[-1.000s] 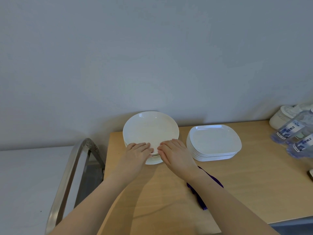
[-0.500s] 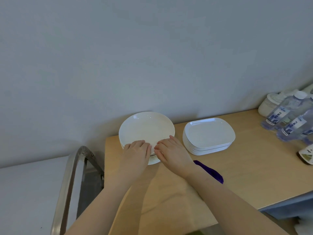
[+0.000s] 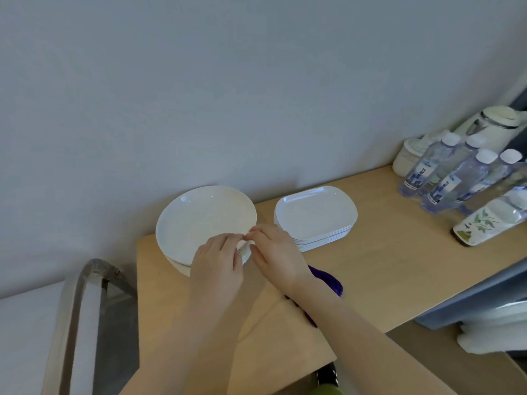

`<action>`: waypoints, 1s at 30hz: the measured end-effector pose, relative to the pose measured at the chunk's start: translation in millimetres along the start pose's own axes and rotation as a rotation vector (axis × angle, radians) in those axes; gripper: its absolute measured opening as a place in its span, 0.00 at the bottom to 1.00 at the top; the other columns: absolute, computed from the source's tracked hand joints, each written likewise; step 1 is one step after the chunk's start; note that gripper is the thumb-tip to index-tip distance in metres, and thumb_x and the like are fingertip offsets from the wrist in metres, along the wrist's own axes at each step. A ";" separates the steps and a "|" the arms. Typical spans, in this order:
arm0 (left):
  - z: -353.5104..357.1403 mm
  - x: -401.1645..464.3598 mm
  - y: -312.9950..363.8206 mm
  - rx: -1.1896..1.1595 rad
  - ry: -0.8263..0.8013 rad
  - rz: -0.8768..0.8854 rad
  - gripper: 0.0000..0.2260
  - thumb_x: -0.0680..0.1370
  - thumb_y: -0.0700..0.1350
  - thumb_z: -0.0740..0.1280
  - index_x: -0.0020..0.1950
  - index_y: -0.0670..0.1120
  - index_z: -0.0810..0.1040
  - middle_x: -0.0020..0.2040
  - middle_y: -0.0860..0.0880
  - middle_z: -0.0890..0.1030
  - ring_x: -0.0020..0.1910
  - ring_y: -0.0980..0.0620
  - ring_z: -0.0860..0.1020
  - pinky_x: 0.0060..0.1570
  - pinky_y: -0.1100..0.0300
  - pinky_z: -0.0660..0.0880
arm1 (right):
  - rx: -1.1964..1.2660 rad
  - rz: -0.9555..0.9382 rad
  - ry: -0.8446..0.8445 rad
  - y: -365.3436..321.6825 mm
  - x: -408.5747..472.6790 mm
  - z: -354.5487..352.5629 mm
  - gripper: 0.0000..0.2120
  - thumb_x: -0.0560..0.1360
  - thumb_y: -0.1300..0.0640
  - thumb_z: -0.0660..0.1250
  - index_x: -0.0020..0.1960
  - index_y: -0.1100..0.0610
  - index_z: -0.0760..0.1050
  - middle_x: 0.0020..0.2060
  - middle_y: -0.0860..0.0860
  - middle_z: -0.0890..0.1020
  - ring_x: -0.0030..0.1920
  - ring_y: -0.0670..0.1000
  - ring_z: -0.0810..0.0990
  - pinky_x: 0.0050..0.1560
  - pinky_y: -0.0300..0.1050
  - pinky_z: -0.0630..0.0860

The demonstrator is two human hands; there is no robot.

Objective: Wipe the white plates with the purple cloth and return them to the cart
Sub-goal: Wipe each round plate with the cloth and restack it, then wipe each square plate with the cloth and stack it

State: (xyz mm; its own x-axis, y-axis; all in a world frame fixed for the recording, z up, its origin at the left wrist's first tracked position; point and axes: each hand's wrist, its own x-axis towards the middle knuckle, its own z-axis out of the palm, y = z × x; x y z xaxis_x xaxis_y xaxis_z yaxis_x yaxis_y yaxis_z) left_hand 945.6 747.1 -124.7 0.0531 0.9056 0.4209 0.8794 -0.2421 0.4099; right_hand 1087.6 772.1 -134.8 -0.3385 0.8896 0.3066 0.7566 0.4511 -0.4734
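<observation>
Both hands meet at the near rim of the round plate stack (image 3: 199, 218) on the counter (image 3: 385, 269): left hand (image 3: 218, 259) and right hand (image 3: 275, 253) pinch its edge. The purple cloth (image 3: 328, 279) lies just behind the right grip's wrist, nearer that hand.

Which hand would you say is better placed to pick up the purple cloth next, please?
The right hand, probably. The crumpled purple cloth lies on the wooden table just under its wrist, while the left hand sits across the round white plate stack, farther away.
</observation>
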 end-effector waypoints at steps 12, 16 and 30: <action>78.5 -2.8 73.8 -0.197 -0.241 -0.331 0.11 0.79 0.40 0.60 0.59 0.48 0.76 0.53 0.52 0.78 0.51 0.53 0.77 0.48 0.57 0.75 | 0.089 0.357 -0.124 91.3 -48.3 -46.9 0.11 0.81 0.51 0.56 0.57 0.50 0.76 0.50 0.43 0.80 0.49 0.46 0.77 0.47 0.43 0.75; 112.3 -5.0 88.6 -0.291 -0.346 -0.582 0.13 0.81 0.40 0.58 0.64 0.44 0.73 0.57 0.48 0.77 0.54 0.53 0.75 0.53 0.63 0.71 | -0.061 0.242 -0.352 110.0 -70.9 -29.4 0.17 0.78 0.43 0.55 0.64 0.46 0.69 0.59 0.43 0.73 0.60 0.48 0.70 0.58 0.43 0.68; 155.2 -27.0 140.9 -0.322 -0.263 -0.833 0.13 0.80 0.38 0.56 0.54 0.49 0.78 0.47 0.55 0.80 0.44 0.61 0.76 0.39 0.68 0.69 | 0.025 0.131 -0.503 156.5 -91.1 -19.6 0.13 0.81 0.51 0.54 0.61 0.53 0.70 0.58 0.49 0.73 0.59 0.50 0.68 0.56 0.44 0.67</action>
State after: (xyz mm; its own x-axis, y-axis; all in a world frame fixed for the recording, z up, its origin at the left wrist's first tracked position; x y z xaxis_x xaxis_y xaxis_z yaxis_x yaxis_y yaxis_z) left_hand 1141.5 742.7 -204.0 -0.3963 0.8709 -0.2906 0.5102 0.4720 0.7189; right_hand 1247.8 760.3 -220.6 -0.4733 0.8604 -0.1890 0.7994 0.3293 -0.5026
